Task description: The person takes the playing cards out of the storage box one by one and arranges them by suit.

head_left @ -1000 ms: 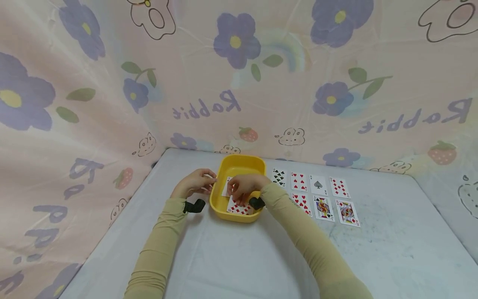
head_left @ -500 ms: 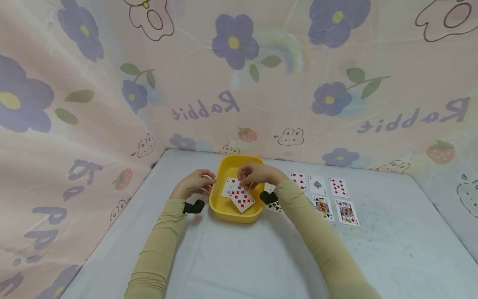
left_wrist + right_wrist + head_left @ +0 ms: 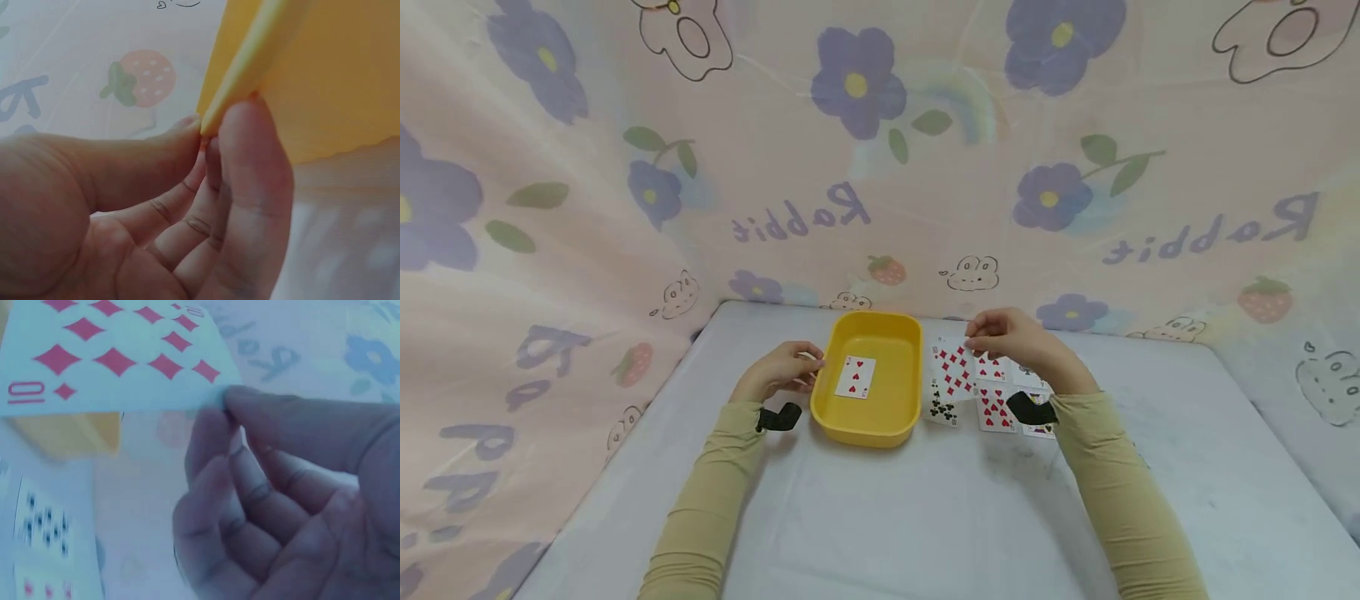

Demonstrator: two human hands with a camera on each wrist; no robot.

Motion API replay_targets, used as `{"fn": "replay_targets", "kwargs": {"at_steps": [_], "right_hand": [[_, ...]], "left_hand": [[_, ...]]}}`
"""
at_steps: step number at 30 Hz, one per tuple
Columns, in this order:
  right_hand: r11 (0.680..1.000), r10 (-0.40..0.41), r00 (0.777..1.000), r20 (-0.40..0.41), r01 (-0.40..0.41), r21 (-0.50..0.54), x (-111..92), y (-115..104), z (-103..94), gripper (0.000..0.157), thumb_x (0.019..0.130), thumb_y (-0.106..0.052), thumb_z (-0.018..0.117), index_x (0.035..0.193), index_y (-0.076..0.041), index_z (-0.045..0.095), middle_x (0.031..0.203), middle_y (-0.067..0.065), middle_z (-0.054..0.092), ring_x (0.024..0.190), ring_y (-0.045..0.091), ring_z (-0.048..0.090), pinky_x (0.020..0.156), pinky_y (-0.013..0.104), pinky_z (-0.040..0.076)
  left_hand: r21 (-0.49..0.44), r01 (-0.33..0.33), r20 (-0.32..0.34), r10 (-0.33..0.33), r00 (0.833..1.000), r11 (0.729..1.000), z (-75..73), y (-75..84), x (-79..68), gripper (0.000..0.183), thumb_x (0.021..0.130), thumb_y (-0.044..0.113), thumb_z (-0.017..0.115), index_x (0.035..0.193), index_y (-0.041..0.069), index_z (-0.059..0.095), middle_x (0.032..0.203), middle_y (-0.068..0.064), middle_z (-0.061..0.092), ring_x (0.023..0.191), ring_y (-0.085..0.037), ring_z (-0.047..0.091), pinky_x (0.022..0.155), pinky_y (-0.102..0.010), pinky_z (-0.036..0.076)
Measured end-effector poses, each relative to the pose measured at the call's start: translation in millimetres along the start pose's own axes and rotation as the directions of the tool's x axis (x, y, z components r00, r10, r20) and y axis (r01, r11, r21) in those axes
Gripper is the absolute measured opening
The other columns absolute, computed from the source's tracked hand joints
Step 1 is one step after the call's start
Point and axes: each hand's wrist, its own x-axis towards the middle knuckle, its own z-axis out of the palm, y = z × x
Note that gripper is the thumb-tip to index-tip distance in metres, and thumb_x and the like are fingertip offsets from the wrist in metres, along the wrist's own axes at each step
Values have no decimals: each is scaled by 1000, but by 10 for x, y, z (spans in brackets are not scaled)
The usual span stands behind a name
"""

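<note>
My right hand (image 3: 1021,343) pinches the ten of diamonds (image 3: 953,368) by one edge, thumb against fingertip, above the rows of cards right of the yellow tray. That card's face (image 3: 115,362) fills the upper left of the right wrist view. The left hand (image 3: 781,368) grips the left rim of the yellow tray (image 3: 829,414) between thumb and fingers, as the rim (image 3: 240,75) in the left wrist view confirms. Inside the tray a three of hearts (image 3: 855,377) lies face up.
Face-up cards lie in two rows right of the tray, among them a club card (image 3: 942,412) and a heart card (image 3: 996,410). My right hand and forearm cover others. A rabbit-print curtain (image 3: 925,192) hangs behind the white-covered table (image 3: 865,517).
My right hand has lifted the ten of diamonds out of the tray and carried it right, over the laid cards. The left hand stays at the tray's rim. The head view has shifted slightly.
</note>
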Motion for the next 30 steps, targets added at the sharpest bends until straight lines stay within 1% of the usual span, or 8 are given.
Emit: {"fn": "replay_targets", "kwargs": {"at_steps": [5,10,15,19,24,26,28,30], "right_hand": [[998,58,997,-49,-58,-3,-335,250,-179,26,92,-17,66,106,4,58,93,15,65,78,17,59,68,28,49],[993,121,990,-68,-119,28,-659,526,-324,32,93,-17,64,110,8,54,97,14,66,86,23,64,72,31,52],[980,197,976,-91,-196,27,-966,817,-452,37,92,-18,66,112,9,52,94,11,66,81,21,63,71,33,53],[963,270,959,-84,-269,32,-1186,1065,-537,36,93,-18,65,112,10,52,92,7,66,81,19,61,73,36,53],[939,341,940,-28,-339,57,-1472,1373,-596,32,94,-17,63,110,9,55,90,3,66,77,14,59,69,31,53],[935,352,936,-12,-351,56,-1566,1462,-607,32,93,-17,63,109,9,55,89,2,66,76,13,59,68,30,53],[932,363,932,-17,-362,36,-1635,1522,-615,32,93,-17,64,108,10,56,88,2,67,75,12,60,66,29,52],[929,370,928,-46,-371,-12,-1681,1559,-615,30,93,-17,64,106,10,58,86,3,67,73,11,60,63,29,51]], "left_hand": [[2,5,3,-5,1000,1000,4,23,-12,26,97,15,57,118,-1,52,95,-15,59,73,-20,59,68,-30,56],[-2,17,-6,-17,1000,1000,5,22,-5,25,97,16,58,116,0,52,91,-13,59,72,-19,59,67,-30,56],[-1,14,-4,-14,1000,1000,12,17,9,25,97,15,58,116,0,52,91,-13,59,72,-20,59,67,-31,56],[-4,14,-4,-14,1000,1000,-2,-3,11,26,97,16,59,117,0,51,91,-12,59,72,-19,59,66,-30,56],[-13,26,-6,-26,1000,1000,-4,1,-4,26,97,16,58,117,1,51,90,-12,59,71,-19,59,66,-30,56],[-11,25,-6,-25,1000,1000,-6,2,-3,25,97,16,59,116,1,52,91,-12,60,71,-19,59,66,-30,56],[-2,15,-1,-15,1000,1000,-11,1,1,25,97,16,59,116,1,52,92,-13,60,73,-20,59,67,-31,56],[11,0,5,0,1000,1000,-15,1,5,25,97,17,58,116,1,52,93,-13,60,74,-21,59,68,-31,56]]}}
